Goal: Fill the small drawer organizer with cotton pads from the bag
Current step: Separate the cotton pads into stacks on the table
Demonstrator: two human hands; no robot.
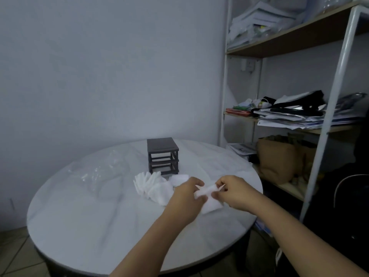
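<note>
From my station, the clear bag (pixel 99 172) lay slack on the table (pixel 79 226) at left, with loose cotton pads (pixel 151 186) fanned just before the drawer organizer (pixel 162 155). My left hand (pixel 186 198) and right hand (pixel 235 193) each pinched one end of a small stack (pixel 207 193) with curled fingers. I judged it best to square the stack's edges first and keep the pinch light.

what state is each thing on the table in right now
left hand: grips the held pads
right hand: pinches the held pads
held pads: bunched between both hands, above the table
pad pile: loose on the table, fanned out
drawer organizer: upright, slots look see-through, no pads visible inside
plastic bag: lying slack on the table, left of the organizer
</note>
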